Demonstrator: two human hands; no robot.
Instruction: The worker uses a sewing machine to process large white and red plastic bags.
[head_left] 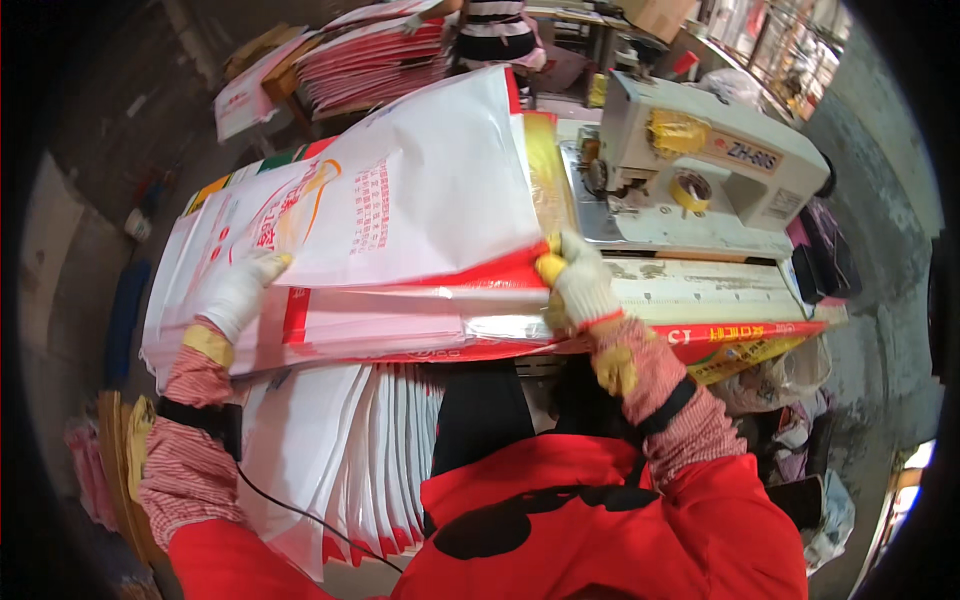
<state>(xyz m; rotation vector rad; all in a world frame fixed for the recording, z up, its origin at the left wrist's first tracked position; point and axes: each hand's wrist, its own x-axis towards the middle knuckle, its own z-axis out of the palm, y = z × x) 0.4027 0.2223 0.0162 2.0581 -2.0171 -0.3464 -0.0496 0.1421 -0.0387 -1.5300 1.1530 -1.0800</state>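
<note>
A white printed sack (430, 190) with a red side fold lies slanted on top of a stack of similar sacks (380, 325), its far right corner raised. My right hand (582, 280), in a pale glove with yellow fingertips, pinches its near right corner beside the sewing machine bed. On the near left part of that sack is my left hand (235, 295), gloved too. Its thumb side rests on the print and appears closed on the near edge; the other fingers are partly hidden.
An industrial sewing machine (730, 150) with yellow tape stands at the right. Folded white sacks (350, 450) hang close to my lap. A pile of red and white sacks (375, 65) sits at the back, where another person (497, 35) stands. A cable (300, 510) runs from my left wrist.
</note>
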